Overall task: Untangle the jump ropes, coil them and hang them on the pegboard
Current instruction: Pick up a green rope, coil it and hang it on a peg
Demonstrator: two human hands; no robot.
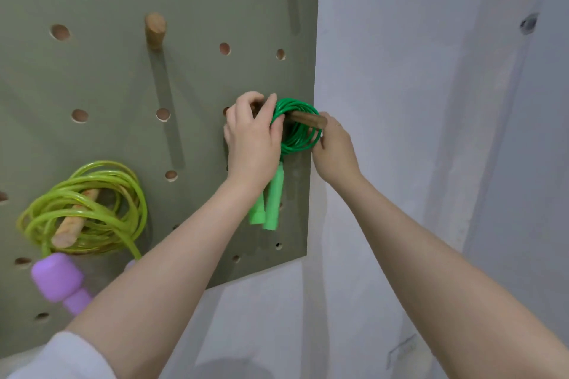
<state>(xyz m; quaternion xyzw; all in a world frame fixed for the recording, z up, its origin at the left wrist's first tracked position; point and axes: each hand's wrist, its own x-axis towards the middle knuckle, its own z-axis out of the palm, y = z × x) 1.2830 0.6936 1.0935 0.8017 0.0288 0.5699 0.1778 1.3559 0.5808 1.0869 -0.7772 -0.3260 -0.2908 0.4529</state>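
Left hand (252, 135): raised, fingers clamped on green rope coil (297, 126) | Right hand (334, 148): pinching coil's right side | Coil: around dark peg (308, 119)

Domestic storage corner — probably a home or small exercise room, though the exact kind of room could not be told. A sage-green pegboard (107, 77) with wooden pegs (155, 29) was mounted on a plain white wall (431, 101); it carried coiled jump ropes — a yellow-green rope (89, 209) with lilac handles (60, 280) and a green rope (297, 126) — household sports gear, not tools.
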